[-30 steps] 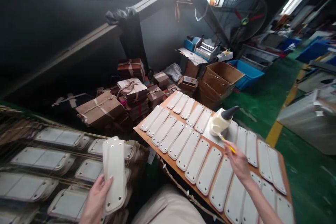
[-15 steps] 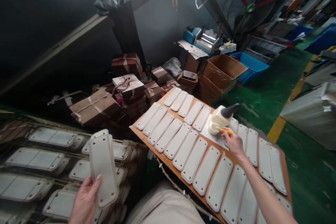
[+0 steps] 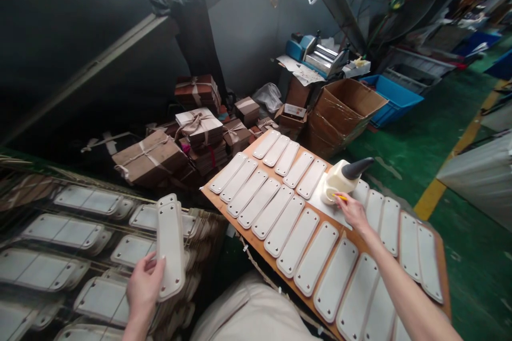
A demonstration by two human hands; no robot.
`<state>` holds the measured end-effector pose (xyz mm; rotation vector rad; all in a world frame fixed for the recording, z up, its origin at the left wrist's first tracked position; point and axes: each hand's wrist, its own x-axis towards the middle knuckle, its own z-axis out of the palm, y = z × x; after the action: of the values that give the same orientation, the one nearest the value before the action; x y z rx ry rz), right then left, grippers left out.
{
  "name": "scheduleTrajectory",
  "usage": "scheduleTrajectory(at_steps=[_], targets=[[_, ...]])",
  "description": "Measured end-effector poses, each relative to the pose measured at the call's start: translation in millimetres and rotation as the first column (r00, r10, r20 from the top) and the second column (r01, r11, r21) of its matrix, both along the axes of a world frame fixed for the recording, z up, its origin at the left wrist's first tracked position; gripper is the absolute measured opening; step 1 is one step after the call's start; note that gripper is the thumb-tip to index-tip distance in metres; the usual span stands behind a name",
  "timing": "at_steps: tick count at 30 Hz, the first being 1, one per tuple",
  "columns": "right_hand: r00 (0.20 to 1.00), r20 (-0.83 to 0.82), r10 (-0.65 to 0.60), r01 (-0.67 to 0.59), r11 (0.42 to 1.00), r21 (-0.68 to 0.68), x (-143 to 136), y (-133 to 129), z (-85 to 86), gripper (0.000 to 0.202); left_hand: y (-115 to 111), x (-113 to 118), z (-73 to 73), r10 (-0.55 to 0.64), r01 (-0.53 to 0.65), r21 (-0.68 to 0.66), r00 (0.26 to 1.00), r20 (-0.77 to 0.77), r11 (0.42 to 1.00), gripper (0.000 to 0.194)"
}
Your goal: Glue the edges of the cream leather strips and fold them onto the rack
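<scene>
My left hand (image 3: 144,282) pinches a few pale grey strips (image 3: 171,245), rounded at the ends and with small dark holes at the corners. They stand nearly upright over the stacks at the left. In my right hand (image 3: 354,212) is a thin yellow stick (image 3: 342,197), its far end in the side opening of a cream bottle (image 3: 335,184) with a black cone nozzle. That far end is hidden, so its kind does not show. The bottle stands on a white sheet on an orange-brown board (image 3: 442,261), where similar strips (image 3: 306,244) lie in rows.
Stacks of similar pieces (image 3: 64,229) fill the lower left. Tied brown bundles (image 3: 150,157) lie beyond the board, beside a cardboard box (image 3: 348,98) and a blue crate (image 3: 394,98). A roller machine (image 3: 324,58) stands behind them. Green floor (image 3: 428,149) shows at the right.
My left hand has moved right and slightly up with the strips, which now stand more edge-aligned. My right hand keeps the yellow stick at the bottle's opening. The view has shifted slightly.
</scene>
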<state>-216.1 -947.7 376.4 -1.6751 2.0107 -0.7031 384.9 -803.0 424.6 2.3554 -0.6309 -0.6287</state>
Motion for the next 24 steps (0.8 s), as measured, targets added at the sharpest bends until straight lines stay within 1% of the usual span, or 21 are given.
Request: scheduleTrajectory(at_steps=[2,4,7,10,12,14,16,17,19,20,21,22,24], targets=[[0.999,-0.016,0.030,-0.030,0.999,-0.014,-2,3,2.5,0.048,4,-1,2.9,-0.037,0.035,0.026,0.997,0.064,0.999,0.042],[0.997,-0.030,0.077,-0.078,0.997,-0.020,-4,8,5.1,0.045,9,-2,4.7,-0.091,0.081,0.063,0.982,0.167,0.995,0.041],[0.979,-0.096,0.178,-0.180,0.984,-0.009,-5,17,9.5,0.040,20,-4,6.5,-0.171,0.141,0.124,0.947,0.274,0.982,0.046],[0.956,-0.171,0.240,-0.243,0.970,0.003,-4,28,16.7,0.039,33,-8,8.2,-0.238,0.196,0.163,0.923,0.301,0.967,0.051],[0.956,-0.171,0.240,-0.244,0.970,0.001,-3,35,22.9,0.039,40,-11,9.2,-0.271,0.214,0.204,0.909,0.315,0.955,0.052],[0.966,-0.135,0.222,-0.225,0.974,-0.004,-2,42,28.9,0.039,46,-14,10.2,-0.290,0.218,0.243,0.903,0.317,0.945,0.052],[0.985,-0.059,0.161,-0.161,0.987,-0.006,-1,47,32.8,0.040,50,-16,11.0,-0.297,0.221,0.260,0.904,0.308,0.940,0.053],[0.994,-0.002,0.109,-0.109,0.994,-0.005,-1,49,33.7,0.041,52,-17,11.3,-0.299,0.223,0.262,0.906,0.301,0.939,0.054],[0.988,0.154,-0.033,0.036,0.999,-0.016,2,50,32.7,0.045,54,-19,12.0,-0.295,0.221,0.262,0.910,0.290,0.939,0.054],[0.963,0.246,-0.113,0.123,0.992,-0.027,3,48,30.9,0.047,55,-20,12.4,-0.294,0.222,0.261,0.913,0.284,0.940,0.054],[0.920,0.342,-0.189,0.213,0.976,-0.035,5,46,28.1,0.048,56,-21,12.9,-0.291,0.220,0.261,0.916,0.275,0.940,0.053],[0.854,0.448,-0.263,0.311,0.950,-0.036,6,42,24.5,0.049,57,-22,13.3,-0.286,0.216,0.263,0.921,0.265,0.940,0.053],[0.675,0.635,-0.376,0.485,0.875,0.002,10,35,14.8,0.048,58,-24,14.0,-0.273,0.207,0.269,0.932,0.236,0.940,0.052]])
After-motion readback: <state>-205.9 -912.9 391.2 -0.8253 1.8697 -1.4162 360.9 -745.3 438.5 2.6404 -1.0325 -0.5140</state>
